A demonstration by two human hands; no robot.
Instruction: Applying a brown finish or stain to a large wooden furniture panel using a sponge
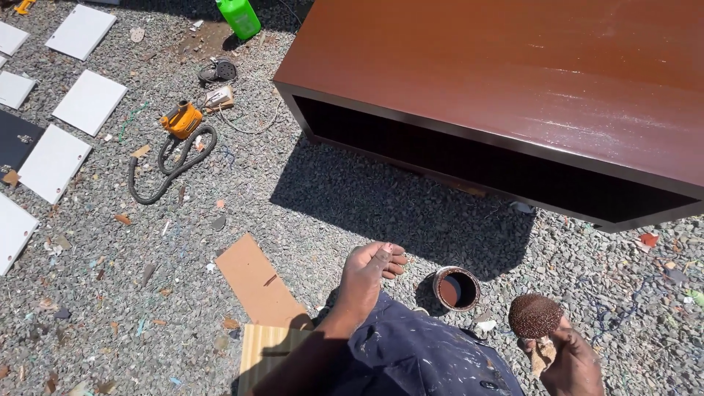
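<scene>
My left hand (pixel 370 273) rests on my knee, fingers curled loosely, holding nothing that I can see. My right hand (pixel 568 359) at the bottom right grips a round brown stained pad (pixel 534 315) with a pale rag under it. A small round can (pixel 456 288) of brown stain stands on the gravel between my hands. Beyond it sits a large glossy brown cabinet (pixel 513 81), its dark open side facing me.
Gravel (pixel 110 293) covers the ground. White panels (pixel 89 101) lie at the left. An orange tool (pixel 181 119) with a grey hose, a green jug (pixel 239 16), a cardboard sheet (pixel 257 282) and a striped board (pixel 268 352) lie nearby.
</scene>
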